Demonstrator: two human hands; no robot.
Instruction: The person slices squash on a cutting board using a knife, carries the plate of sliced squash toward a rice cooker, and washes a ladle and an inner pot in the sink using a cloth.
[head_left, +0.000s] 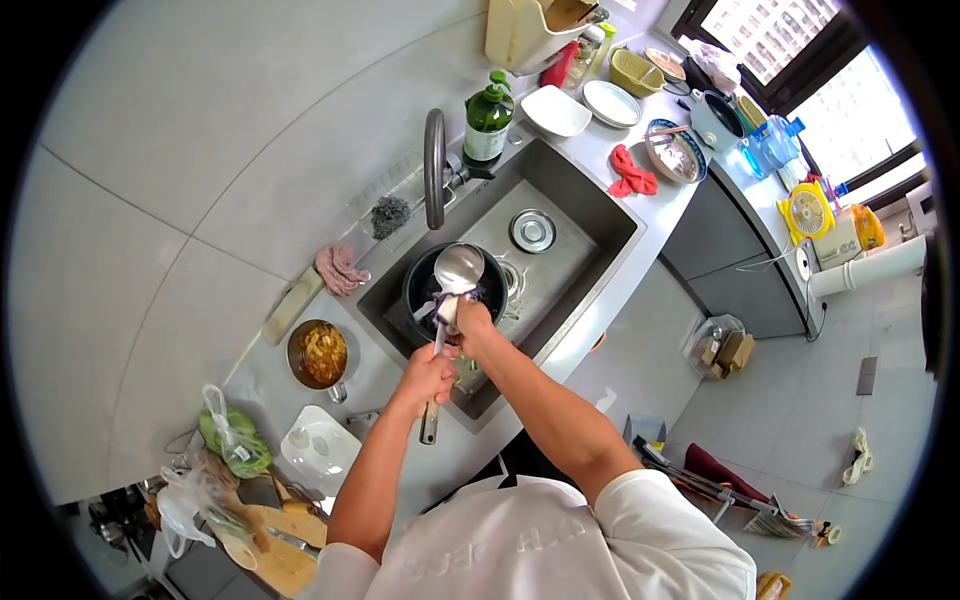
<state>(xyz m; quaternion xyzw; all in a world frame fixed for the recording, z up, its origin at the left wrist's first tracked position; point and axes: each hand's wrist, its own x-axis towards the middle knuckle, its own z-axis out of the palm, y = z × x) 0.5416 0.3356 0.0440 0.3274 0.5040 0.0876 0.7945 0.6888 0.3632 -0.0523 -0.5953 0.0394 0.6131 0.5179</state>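
Over the sink (pixel 600 245), my left hand (pixel 425 378) is wrapped round the handle of a metal ladle (pixel 459 267), whose brown grip end points toward me. My right hand (pixel 472 322) presses a white and purple cloth (pixel 449 307) against the ladle's neck, just below its bowl. Underneath is a dark round pot (pixel 412 283) standing in the sink; the ladle and my hands hide part of its inside. The grey faucet (pixel 434 170) rises behind it. A round metal lid (pixel 532 231) lies on the sink floor beside the drain.
Left of the sink are a pot of cooked food (pixel 325 355), a white dish (pixel 320 450) and a pink cloth (pixel 341 270). A green soap bottle (pixel 487 125) stands behind the sink. White plates (pixel 556 111), a patterned bowl (pixel 676 152) and a red cloth (pixel 632 173) lie at the right.
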